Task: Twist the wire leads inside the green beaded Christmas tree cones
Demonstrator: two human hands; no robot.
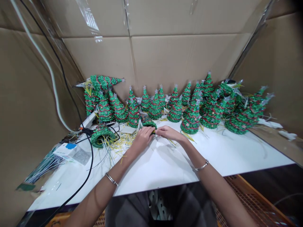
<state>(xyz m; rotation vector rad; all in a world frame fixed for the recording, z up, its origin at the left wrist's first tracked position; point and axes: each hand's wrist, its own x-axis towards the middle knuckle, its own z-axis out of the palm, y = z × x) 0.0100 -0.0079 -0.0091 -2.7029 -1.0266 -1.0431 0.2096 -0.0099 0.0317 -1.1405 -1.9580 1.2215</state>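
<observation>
A small tinsel Christmas tree lies tipped with its base toward me, mostly hidden behind my hands. My left hand is closed on its green rim. My right hand pinches thin yellow wires at the tree's open base, close against the left fingertips. Some wire ends hang below the right hand. White wires stand up just left of this tree. Cut yellow wire scraps are strewn beside my left wrist. Another tree lies on its side to the left, its hollow base facing me.
Several decorated trees line the back of the white table. A small box and a wire bundle are at left. A black cable crosses the table's left side. Cardboard walls enclose it; orange crates stand below.
</observation>
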